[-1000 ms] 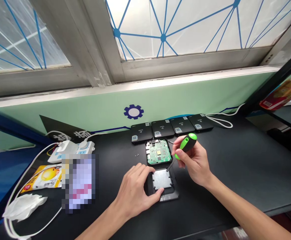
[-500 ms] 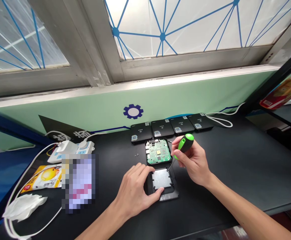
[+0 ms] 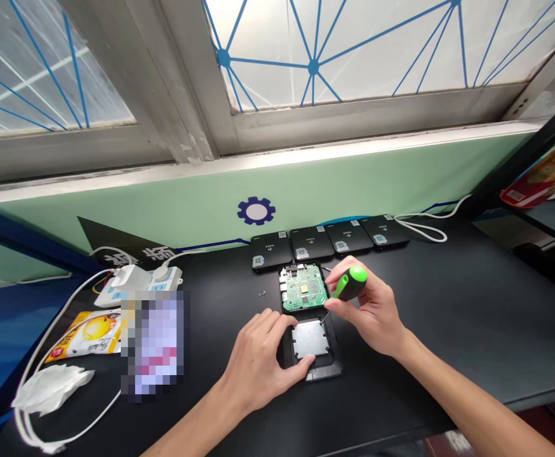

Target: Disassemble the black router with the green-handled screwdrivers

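Holding the black cover (image 3: 324, 372): left hand (image 3: 261, 352), fingers at its far left, thumb on its near side, gripping it on the black table (image 3: 472, 311).
Metal plate (image 3: 310, 338): silver, lying on the cover.
Screwdriver (image 3: 352, 283): green and black, tilted, closed in the right hand (image 3: 373, 314); tip at the plate's far right corner.
Open casing (image 3: 305, 310): just beyond the cover, green circuit board (image 3: 314, 282) inside.
Tiny pieces (image 3: 262, 293): left of the casing, too small to identify.
Black boxes (image 3: 271, 251): four, in a row before the pale green wall (image 3: 163, 212).
Window (image 3: 367, 57): blue-lined panes.
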Tool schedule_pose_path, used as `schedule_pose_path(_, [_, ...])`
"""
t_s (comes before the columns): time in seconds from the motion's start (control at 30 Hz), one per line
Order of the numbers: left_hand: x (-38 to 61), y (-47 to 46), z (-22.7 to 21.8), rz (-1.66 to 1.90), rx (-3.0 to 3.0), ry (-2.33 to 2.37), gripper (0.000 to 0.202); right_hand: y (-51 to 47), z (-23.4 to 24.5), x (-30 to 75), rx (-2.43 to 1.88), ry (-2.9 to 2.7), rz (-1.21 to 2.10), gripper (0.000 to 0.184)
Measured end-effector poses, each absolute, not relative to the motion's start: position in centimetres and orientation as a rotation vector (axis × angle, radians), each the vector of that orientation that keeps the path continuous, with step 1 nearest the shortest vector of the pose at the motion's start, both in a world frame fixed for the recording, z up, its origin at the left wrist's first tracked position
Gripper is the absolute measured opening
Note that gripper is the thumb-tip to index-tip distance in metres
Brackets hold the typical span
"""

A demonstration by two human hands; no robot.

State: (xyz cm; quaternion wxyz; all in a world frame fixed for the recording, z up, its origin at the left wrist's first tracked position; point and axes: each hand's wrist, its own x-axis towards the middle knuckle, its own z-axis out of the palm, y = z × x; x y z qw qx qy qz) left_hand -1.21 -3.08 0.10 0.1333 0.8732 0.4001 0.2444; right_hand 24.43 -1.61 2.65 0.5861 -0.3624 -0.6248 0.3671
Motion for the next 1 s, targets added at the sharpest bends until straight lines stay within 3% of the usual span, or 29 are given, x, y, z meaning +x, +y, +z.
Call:
schedule_pose_path(0.17, [-1.2, -3.0, 0.0, 0.707, 2.541, 1.15, 0.043, -1.7, 3.9, 24.1, -0.856, -1.539, 0.798, 0.02])
schedule_pose_path(0.43, [-1.1, -3.0, 0.0, 0.692, 2.531, 1.145, 0.043, -2.5, 3.9, 23.3, -0.907, -1.335, 1.042, 0.05])
schedule_pose_path(0.6, [-1.1, -2.9, -0.1, 0.685, 2.523, 1.152, 0.042, -2.3, 4.2, 24.0, -0.93, -1.297, 1.165, 0.046])
schedule_pose_path(0.77, [-1.1, -3.0, -0.1, 0.68, 2.524, 1.152, 0.045, -2.0, 4.7, 25.0, -0.857, -1.439, 1.35, 0.02])
schedule_pose_path(1.0, [-1.0, -3.0, 0.0, 0.685, 2.526, 1.151, 0.046, -2.1, 4.9, 24.9, -0.741, -1.359, 1.513, 0.024])
